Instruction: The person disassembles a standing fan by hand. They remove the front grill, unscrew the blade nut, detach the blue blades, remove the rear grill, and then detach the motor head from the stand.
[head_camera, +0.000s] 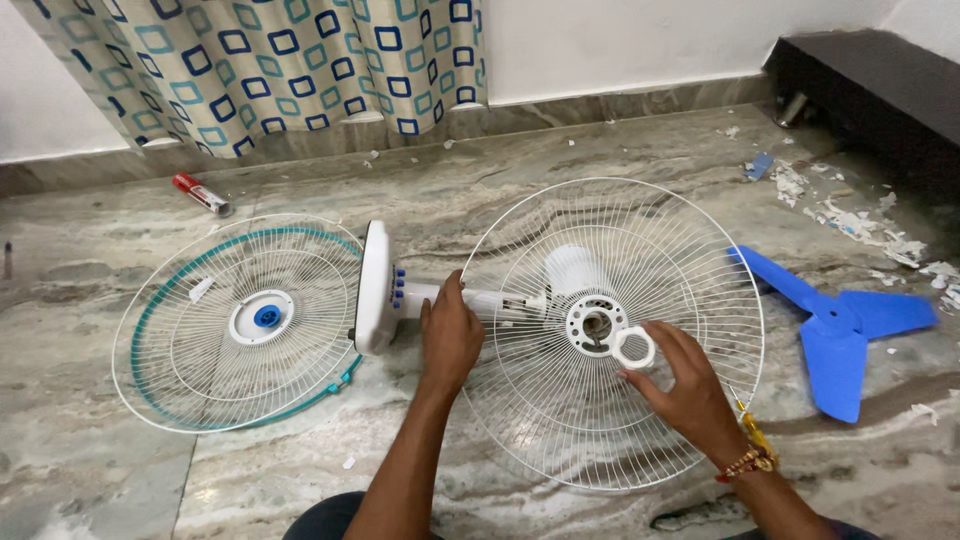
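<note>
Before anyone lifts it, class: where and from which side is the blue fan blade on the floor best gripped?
Probably grip the blue fan blade at its central hub, coming from above: it lies flat on the marble floor, its three thin vanes spread outward, and the hub is its thickest part.

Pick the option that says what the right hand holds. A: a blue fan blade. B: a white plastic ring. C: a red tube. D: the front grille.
B: the right hand pinches a white plastic ring over the rear grille, while the blue fan blade lies apart on the floor.
</note>
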